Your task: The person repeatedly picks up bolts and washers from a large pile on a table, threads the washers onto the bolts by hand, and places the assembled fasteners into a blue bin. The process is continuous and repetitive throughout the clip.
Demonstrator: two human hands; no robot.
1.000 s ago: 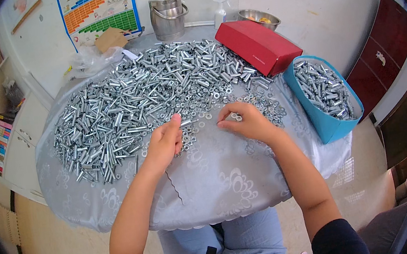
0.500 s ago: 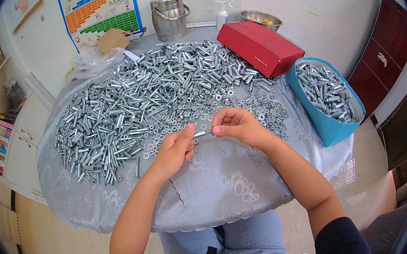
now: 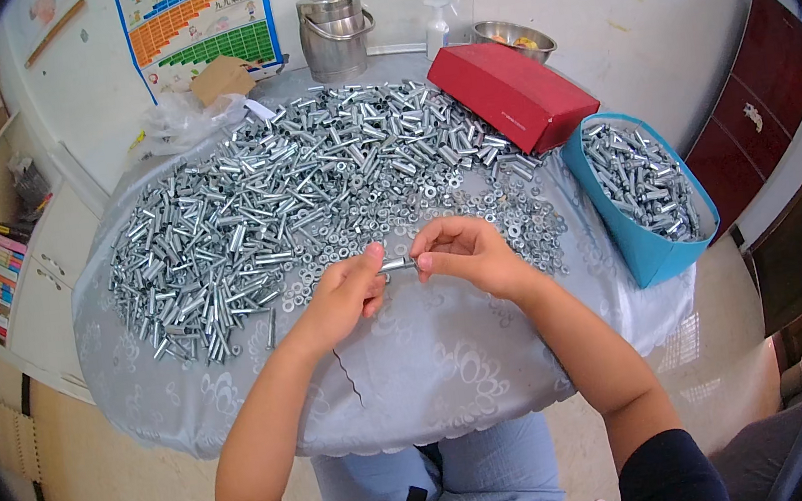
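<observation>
In front of me, over the near part of the table, my left hand (image 3: 345, 294) is closed around one end of a silver sleeve anchor bolt (image 3: 395, 265), which lies roughly level. The fingers of my right hand (image 3: 469, 255) pinch the bolt's other end; whatever small part may sit between those fingertips is hidden. A large heap of metal sleeves and bolts (image 3: 220, 222) spreads beyond both hands. Loose washers and nuts (image 3: 522, 227) are scattered just past my right hand. One single bolt (image 3: 271, 329) lies apart, left of my left forearm.
A blue fabric bin (image 3: 654, 256) full of assembled bolts stands at the right edge. Behind the heap are a red box (image 3: 512, 94), a steel pot (image 3: 334, 45), a spray bottle (image 3: 437, 29), a metal bowl (image 3: 535, 35) and a plastic bag (image 3: 184, 125). A dark wavy strand (image 3: 349, 380) lies on the tablecloth.
My right hand has shifted slightly left, closer to my left hand, so less of the bolt shows between them. My left hand has barely moved.
</observation>
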